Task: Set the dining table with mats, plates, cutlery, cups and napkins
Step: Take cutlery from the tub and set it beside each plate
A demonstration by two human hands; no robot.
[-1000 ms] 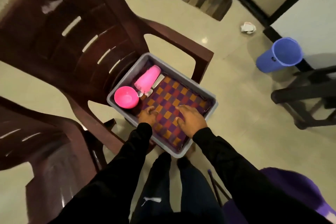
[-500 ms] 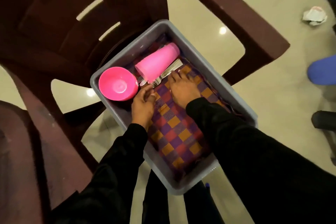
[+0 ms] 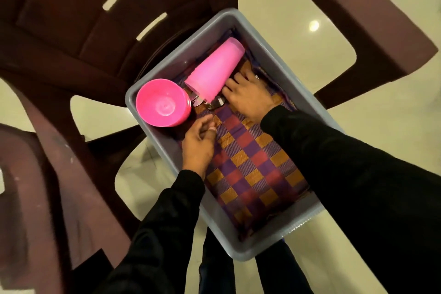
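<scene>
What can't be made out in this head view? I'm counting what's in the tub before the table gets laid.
- Cutlery: only a few metal ends show; the pink cup lying on it hides the rest, so no count.
- Checked mats: stacked, and the right sleeve covers one side; number unclear.
- Right hand: fingertips are tucked by the cup, grip unclear.
- Plates, napkins: none visible.
</scene>
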